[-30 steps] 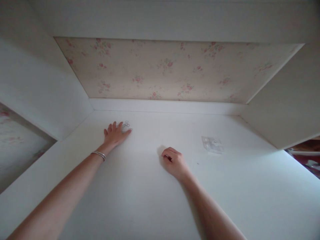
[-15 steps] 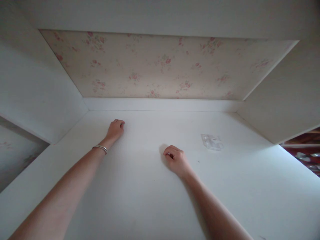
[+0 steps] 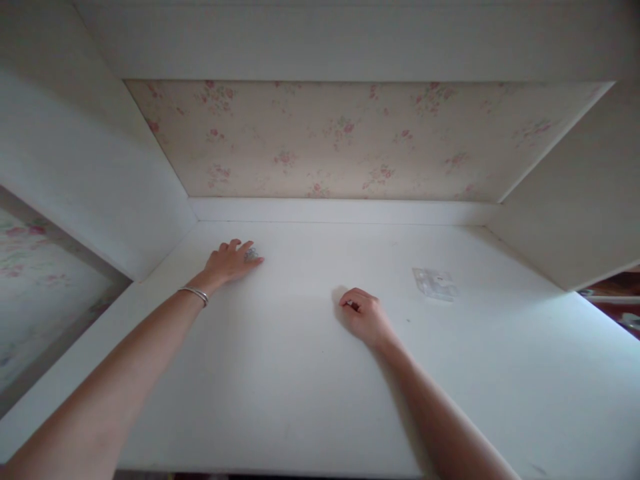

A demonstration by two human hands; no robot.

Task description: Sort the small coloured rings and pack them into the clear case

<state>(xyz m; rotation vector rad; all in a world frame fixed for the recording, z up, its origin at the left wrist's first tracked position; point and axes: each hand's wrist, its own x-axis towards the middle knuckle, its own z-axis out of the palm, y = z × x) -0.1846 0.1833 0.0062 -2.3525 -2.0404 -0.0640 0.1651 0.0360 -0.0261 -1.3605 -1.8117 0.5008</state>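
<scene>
My left hand (image 3: pixel 231 262) is spread over the far left of the white desktop (image 3: pixel 280 373), with a silvery bangle at its wrist. Between its thumb and fingers lies a small cluster of thin bluish and greenish loops (image 3: pixel 251 254), which look like paper clips. Near the middle, my right hand (image 3: pixel 366 316) rests curled on the surface, thumb and fingers pinched together. A tiny pale spot shows inside the curl, but what it is stays hidden. To the right of that hand is a clear plastic case or packet (image 3: pixel 435 285).
White side panels (image 3: pixel 95 147) rise at both ends of the desktop, and a low white ledge (image 3: pixel 345 211) runs along the back under floral wallpaper (image 3: pixel 305 143). A tiny dark speck (image 3: pixel 408 321) lies near the plastic case. Reddish-brown items (image 3: pixel 613 293) show past the right edge.
My left hand has opened from a closed curl, and the cluster of loops now shows beneath it. My right hand keeps its pinch. The whole view has shifted slightly.
</scene>
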